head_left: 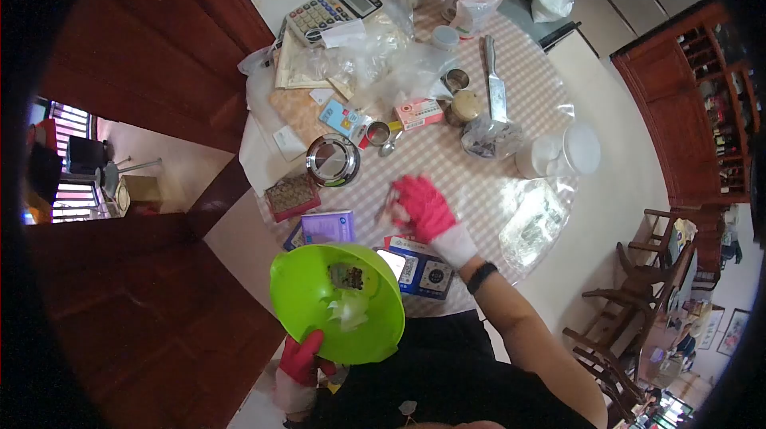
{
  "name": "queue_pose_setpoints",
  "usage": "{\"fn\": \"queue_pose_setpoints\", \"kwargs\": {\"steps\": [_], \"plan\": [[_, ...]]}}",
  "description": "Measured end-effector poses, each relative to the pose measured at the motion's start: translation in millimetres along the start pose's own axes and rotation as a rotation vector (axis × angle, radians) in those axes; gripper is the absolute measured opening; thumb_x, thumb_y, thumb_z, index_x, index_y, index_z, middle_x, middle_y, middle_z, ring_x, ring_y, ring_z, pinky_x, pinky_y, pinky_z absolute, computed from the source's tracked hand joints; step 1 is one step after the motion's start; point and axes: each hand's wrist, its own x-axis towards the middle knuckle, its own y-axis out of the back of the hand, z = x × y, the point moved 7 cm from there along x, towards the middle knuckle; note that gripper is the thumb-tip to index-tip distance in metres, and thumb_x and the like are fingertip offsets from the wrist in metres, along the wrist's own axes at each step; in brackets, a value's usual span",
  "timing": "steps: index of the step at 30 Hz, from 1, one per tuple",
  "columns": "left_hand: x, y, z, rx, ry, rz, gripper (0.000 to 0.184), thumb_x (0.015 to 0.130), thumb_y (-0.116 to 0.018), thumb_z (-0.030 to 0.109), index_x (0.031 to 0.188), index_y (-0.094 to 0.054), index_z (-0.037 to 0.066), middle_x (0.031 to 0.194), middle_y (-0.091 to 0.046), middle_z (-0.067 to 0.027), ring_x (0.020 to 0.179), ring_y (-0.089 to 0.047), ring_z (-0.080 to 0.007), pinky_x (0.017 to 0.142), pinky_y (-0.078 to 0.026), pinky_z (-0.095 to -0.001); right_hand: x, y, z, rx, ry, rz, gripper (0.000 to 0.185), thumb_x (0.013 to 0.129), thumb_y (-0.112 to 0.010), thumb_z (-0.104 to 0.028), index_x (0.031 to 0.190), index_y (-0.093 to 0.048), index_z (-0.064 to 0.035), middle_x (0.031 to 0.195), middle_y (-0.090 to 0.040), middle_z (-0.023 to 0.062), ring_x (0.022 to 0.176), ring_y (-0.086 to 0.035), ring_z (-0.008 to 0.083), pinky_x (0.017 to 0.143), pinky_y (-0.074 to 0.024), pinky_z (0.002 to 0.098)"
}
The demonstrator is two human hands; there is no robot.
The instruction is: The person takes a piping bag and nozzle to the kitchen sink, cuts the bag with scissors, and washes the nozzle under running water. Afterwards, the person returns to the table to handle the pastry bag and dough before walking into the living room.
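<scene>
My left hand [302, 361], in a pink and white glove, grips the rim of a bright green bowl [291, 289] at the table's near edge. The bowl is tilted towards me. Inside it lie crumpled whitish scraps [349, 311] and a small heap of dark bits [345, 276]. My right hand [424, 207], gloved alike, is low over the checked tablecloth [471, 197], its fingers curled around something pale and thin that I cannot make out. Nearby are a round steel tin [333, 160], blue printed cards [431, 273] and a lit phone [391, 263].
A purple box [328, 227] and a red-edged box [292, 196] stand left. Farther back are a cleaver [495, 82], a pink-and-white box [419, 114], a calculator [335, 10], plastic bags [383, 54] and, to the right, clear tubs [578, 150]. Wooden chairs [630, 277] stand beyond.
</scene>
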Motion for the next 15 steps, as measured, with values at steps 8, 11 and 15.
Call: {"fn": "queue_pose_setpoints", "kwargs": {"steps": [8, 11, 15], "plan": [[13, -23, 0, 0.052, -0.014, -0.094, 0.038, 0.085, -0.055, 0.026, 0.113, -0.051, 0.001, 0.083, -0.061, -0.0107, 0.049, -0.053, -0.0162, 0.043, -0.043, -0.0260, 23, 24, 43, -0.051, -0.170, 0.171, 0.032, 0.070, -0.068, -0.022, 0.099, -0.059, -0.0130, 0.127, -0.051, 0.0153, 0.119, -0.045, 0.0353, 0.102, -0.0328, 0.0501], [18, -31, -1, 0.065, 0.023, -0.167, 0.037, 0.086, -0.054, 0.025, 0.115, -0.051, 0.001, 0.085, -0.062, -0.0096, 0.049, -0.054, -0.0138, 0.043, -0.044, -0.0242, -39, 42, -6, -0.011, -0.096, 0.059, 0.037, 0.070, -0.069, -0.022, 0.104, -0.059, -0.0101, 0.127, -0.051, 0.0148, 0.119, -0.047, 0.0336, 0.101, -0.0327, 0.0504], [16, -37, 6, 0.096, 0.014, -0.111, 0.037, 0.086, -0.055, 0.025, 0.114, -0.051, 0.001, 0.084, -0.062, -0.0092, 0.051, -0.055, -0.0144, 0.043, -0.044, -0.0243, -68, 34, 16, 0.042, -0.076, 0.062, 0.036, 0.074, -0.066, -0.018, 0.106, -0.056, -0.0039, 0.124, -0.052, 0.0177, 0.118, -0.046, 0.0353, 0.101, -0.0333, 0.0492]]}}
